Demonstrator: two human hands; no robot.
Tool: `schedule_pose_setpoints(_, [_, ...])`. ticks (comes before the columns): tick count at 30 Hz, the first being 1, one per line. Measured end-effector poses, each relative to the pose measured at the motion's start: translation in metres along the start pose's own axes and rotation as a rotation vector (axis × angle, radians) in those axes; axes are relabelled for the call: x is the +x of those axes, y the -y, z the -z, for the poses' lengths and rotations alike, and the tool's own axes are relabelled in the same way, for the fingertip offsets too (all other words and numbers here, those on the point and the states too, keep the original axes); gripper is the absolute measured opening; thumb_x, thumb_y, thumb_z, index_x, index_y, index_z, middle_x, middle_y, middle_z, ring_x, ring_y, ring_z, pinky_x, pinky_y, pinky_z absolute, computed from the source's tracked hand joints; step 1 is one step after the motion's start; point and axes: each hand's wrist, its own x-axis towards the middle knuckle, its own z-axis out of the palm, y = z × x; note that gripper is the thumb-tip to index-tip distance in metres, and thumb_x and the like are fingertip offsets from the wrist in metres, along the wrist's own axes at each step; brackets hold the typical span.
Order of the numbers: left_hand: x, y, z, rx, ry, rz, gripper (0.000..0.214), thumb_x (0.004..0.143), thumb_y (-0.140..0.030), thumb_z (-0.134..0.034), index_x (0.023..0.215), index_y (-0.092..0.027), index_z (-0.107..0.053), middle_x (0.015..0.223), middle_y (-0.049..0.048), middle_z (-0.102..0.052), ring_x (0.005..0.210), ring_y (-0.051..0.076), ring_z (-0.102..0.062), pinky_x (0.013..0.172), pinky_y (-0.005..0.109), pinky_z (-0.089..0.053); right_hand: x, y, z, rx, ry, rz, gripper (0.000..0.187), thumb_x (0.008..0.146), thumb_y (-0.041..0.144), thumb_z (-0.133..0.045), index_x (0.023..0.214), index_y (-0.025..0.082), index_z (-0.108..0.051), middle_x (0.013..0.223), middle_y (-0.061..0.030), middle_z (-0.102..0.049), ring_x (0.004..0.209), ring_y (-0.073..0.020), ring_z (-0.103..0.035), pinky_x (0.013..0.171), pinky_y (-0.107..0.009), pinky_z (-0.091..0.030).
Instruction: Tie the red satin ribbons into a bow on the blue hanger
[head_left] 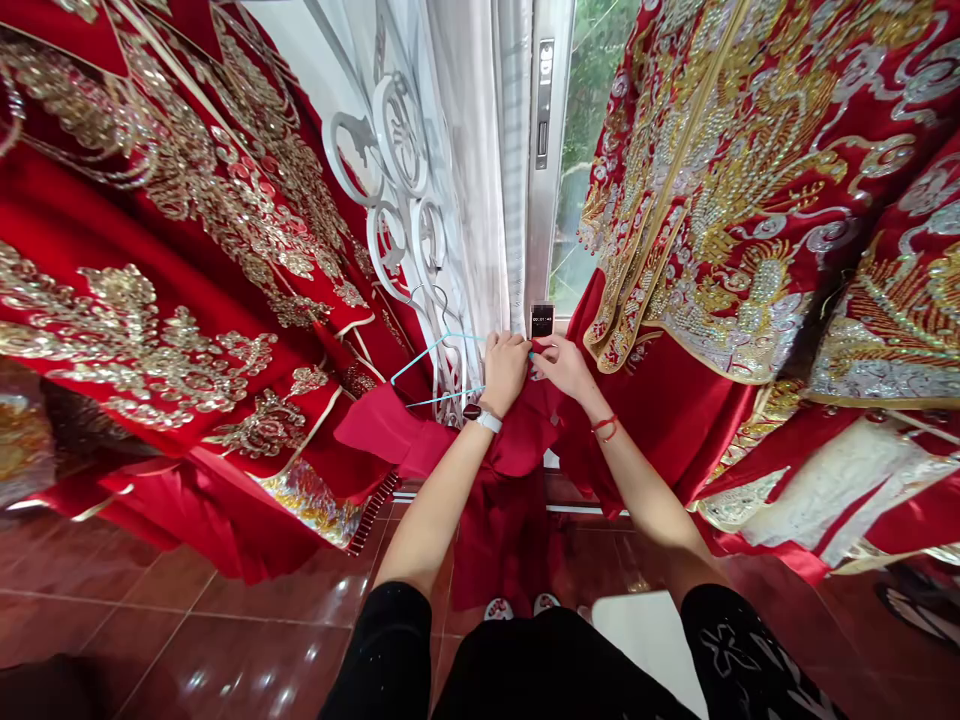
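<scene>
My left hand (505,368) is closed around the bar of a light blue clothes hanger (435,372), which hooks onto the white curled window grille (390,190). My right hand (562,366) pinches at the hanger's right end, fingers pressed together, beside a small black tag (541,320). A plain red garment (510,500) hangs down from the hanger below both hands, its sleeve (382,425) spreading left. A watch sits on my left wrist and a red string on my right wrist.
Red robes with gold and silver embroidery hang on the left (150,280) and on the right (750,200). A sheer white curtain (472,150) and a window frame (544,120) stand ahead. Glossy red-brown floor tiles (187,630) lie below, with a white slab (649,630) by my feet.
</scene>
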Motion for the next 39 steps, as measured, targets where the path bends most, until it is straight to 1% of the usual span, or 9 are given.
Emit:
schedule_pose_setpoints(4, [-0.005,0.009,0.008,0.007,0.097,-0.136,0.027,0.099,-0.011,-0.043,0.101,-0.016,-0.07,0.098,0.0138,-0.069,0.105,0.032,-0.058,0.095,0.048,-0.038,0.002,-0.016,0.018,-0.023,0.143,0.074,0.042,0.077,0.05,-0.076,0.103,0.019,-0.065,0.065,0.0031,-0.065,0.061,-0.0171,-0.062,0.066,-0.033,-0.055])
schedule_pose_setpoints(8, [-0.009,0.01,0.012,-0.002,0.119,-0.131,0.03,0.096,-0.005,-0.041,0.108,-0.015,-0.067,0.1,0.0145,-0.069,0.108,0.032,-0.059,0.099,0.048,-0.038,0.004,-0.021,0.023,-0.37,-0.006,0.227,0.038,0.077,0.047,-0.08,0.105,0.021,-0.075,0.09,-0.0055,-0.069,0.093,-0.0255,-0.064,0.091,-0.043,-0.052])
schedule_pose_setpoints(11, [-0.008,0.006,0.011,-0.059,0.03,-0.041,0.036,0.097,-0.007,-0.038,0.126,-0.012,-0.059,0.101,0.0147,-0.07,0.106,0.032,-0.06,0.096,0.047,-0.041,0.002,-0.027,0.018,-0.407,-0.052,0.271,0.04,0.083,0.045,-0.076,0.117,0.024,-0.075,0.114,-0.0108,-0.068,0.116,-0.0307,-0.059,0.104,-0.049,-0.047])
schedule_pose_setpoints(15, [-0.022,0.002,0.004,-0.152,-0.126,-0.008,0.033,0.097,-0.011,-0.045,0.128,-0.015,-0.057,0.121,0.0169,-0.065,0.118,0.031,-0.057,0.102,0.047,-0.043,-0.002,-0.036,0.014,-0.179,0.091,0.285,0.04,0.089,0.041,-0.068,0.125,0.023,-0.071,0.129,-0.01,-0.07,0.124,-0.0262,-0.062,0.111,-0.044,-0.046])
schedule_pose_setpoints(20, [-0.074,-0.009,-0.03,-0.365,-0.412,0.247,0.024,0.099,-0.021,-0.049,0.121,-0.018,-0.059,0.13,0.0181,-0.06,0.127,0.029,-0.054,0.109,0.049,-0.042,-0.002,-0.036,0.014,-0.108,-0.017,0.218,0.028,0.086,0.039,-0.069,0.106,0.022,-0.077,0.117,-0.0093,-0.077,0.113,-0.026,-0.069,0.106,-0.044,-0.05])
schedule_pose_setpoints(25, [-0.096,-0.023,-0.054,-0.453,-0.235,0.218,0.034,0.097,-0.026,-0.054,0.129,-0.018,-0.057,0.13,0.0176,-0.064,0.127,0.03,-0.056,0.11,0.052,-0.043,0.002,-0.027,0.015,-0.068,-0.093,0.199,0.022,0.082,0.042,-0.07,0.085,0.021,-0.076,0.093,-0.0078,-0.077,0.091,-0.0244,-0.07,0.091,-0.041,-0.055])
schedule_pose_setpoints(32, [-0.091,-0.023,-0.061,-0.684,-0.251,0.251,0.033,0.097,-0.014,-0.039,0.122,-0.019,-0.06,0.123,0.0155,-0.067,0.119,0.025,-0.062,0.104,0.046,-0.05,-0.002,-0.008,0.009,-0.018,-0.123,0.256,0.023,0.087,0.04,-0.064,0.077,0.022,-0.073,0.086,-0.0057,-0.073,0.091,-0.0228,-0.067,0.087,-0.036,-0.054])
schedule_pose_setpoints(36, [-0.097,-0.028,-0.075,-0.918,-0.255,0.389,0.031,0.098,-0.019,-0.041,0.122,-0.018,-0.06,0.129,0.0161,-0.066,0.125,0.024,-0.062,0.11,0.044,-0.047,-0.007,-0.008,-0.001,-0.023,-0.115,0.265,0.021,0.089,0.037,-0.06,0.078,0.022,-0.069,0.086,-0.0056,-0.072,0.089,-0.0219,-0.067,0.087,-0.036,-0.054])
schedule_pose_setpoints(39, [-0.101,-0.028,-0.086,-1.187,-0.202,0.483,0.025,0.096,-0.023,-0.049,0.117,-0.018,-0.062,0.124,0.0151,-0.07,0.12,0.025,-0.066,0.109,0.043,-0.049,-0.008,-0.01,0.003,-0.085,0.011,0.255,0.019,0.088,0.035,-0.063,0.099,0.022,-0.072,0.107,-0.0069,-0.075,0.102,-0.0226,-0.068,0.095,-0.038,-0.053])
